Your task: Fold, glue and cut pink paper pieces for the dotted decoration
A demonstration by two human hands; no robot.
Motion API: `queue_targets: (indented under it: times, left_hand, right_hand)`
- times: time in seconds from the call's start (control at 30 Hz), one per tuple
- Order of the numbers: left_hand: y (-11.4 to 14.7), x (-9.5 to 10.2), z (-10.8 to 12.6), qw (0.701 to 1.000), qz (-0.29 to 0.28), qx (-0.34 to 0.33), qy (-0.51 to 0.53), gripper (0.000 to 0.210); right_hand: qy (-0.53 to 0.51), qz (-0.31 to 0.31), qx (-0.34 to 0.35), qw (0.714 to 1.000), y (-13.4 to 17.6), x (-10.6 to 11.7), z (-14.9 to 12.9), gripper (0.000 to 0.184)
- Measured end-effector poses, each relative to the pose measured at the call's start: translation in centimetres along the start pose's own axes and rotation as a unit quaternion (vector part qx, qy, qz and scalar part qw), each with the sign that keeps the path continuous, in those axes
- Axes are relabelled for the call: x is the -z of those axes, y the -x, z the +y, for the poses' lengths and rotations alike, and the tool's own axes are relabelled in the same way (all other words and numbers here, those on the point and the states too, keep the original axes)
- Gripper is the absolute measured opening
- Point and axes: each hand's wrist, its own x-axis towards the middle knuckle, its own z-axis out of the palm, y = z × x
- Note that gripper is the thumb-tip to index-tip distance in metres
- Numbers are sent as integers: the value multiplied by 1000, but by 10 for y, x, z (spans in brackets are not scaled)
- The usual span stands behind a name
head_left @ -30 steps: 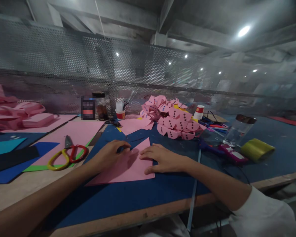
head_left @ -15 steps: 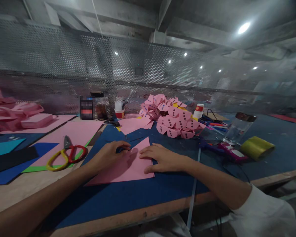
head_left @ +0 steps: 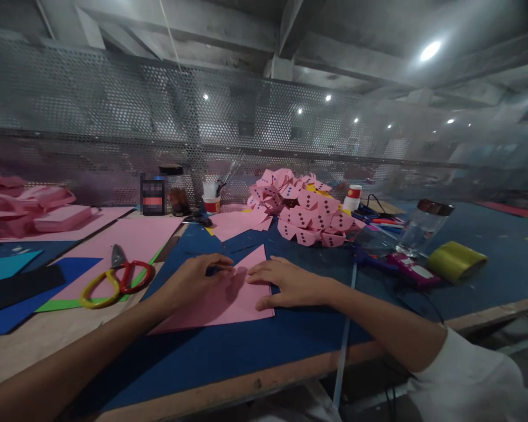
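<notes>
A sheet of pink paper (head_left: 242, 305), which looks folded, lies on the blue table covering in front of me, its pointed top tilting up to the right. My left hand (head_left: 200, 278) rests over its upper left edge with fingers stretched and slightly bent. Flat on the sheet's right side is my right hand (head_left: 286, 282), fingers extended and thumb apart near the right edge. Neither hand wraps around anything. To the left, scissors (head_left: 119, 271) with one red and one yellow handle lie on pink and green paper.
Folded pink paper pieces with dark marks (head_left: 310, 211) are heaped behind my hands. More pink paper (head_left: 48, 208) is stacked at far left. A tilted clear jar (head_left: 422, 228), a yellow roll (head_left: 457, 262) and a purple glue gun (head_left: 411, 271) with a cord occupy the right.
The view has shifted very slightly. Both hands stay in nearly the same place on the pink paper.
</notes>
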Motion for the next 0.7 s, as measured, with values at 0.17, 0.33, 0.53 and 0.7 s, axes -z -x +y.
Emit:
queue_targets:
  times: [0.17,0.33,0.53,0.7]
  left_hand:
    - [0,2,4,999,-28,16,26,34]
    - [1,2,3,999,-37,23,25,33]
    - [2,2,5,998,-38,24,35,30]
    - [1,3,4,998,-38,24,36,29]
  right_hand:
    - [-4,-2,-5,1000,0,0,-1,60]
    - [-8,0,-4,1000,0,0,-1,61]
    - [-3,1,-3,1000,0,0,0,60]
    - [-7,0,0,1000,1,0,0,61]
